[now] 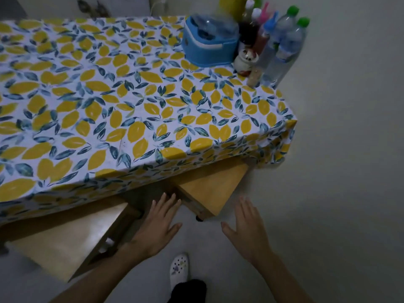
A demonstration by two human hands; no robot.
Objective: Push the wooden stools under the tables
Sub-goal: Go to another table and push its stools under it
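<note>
Two pale square-topped wooden stools on show: the right stool (209,189) sits partly under the lemon-print-covered table (131,101), near corner poking out; the left stool (65,232) stands mostly clear on the near side; both hands are flat-fingered and grasping nothing, left hand (157,224) hovering between the stools, right hand (247,230) just near of the right one; solid, rigid timber, likely hefty yet slideable on smooth floor; palms on the seat's near edge looks best.
</note>
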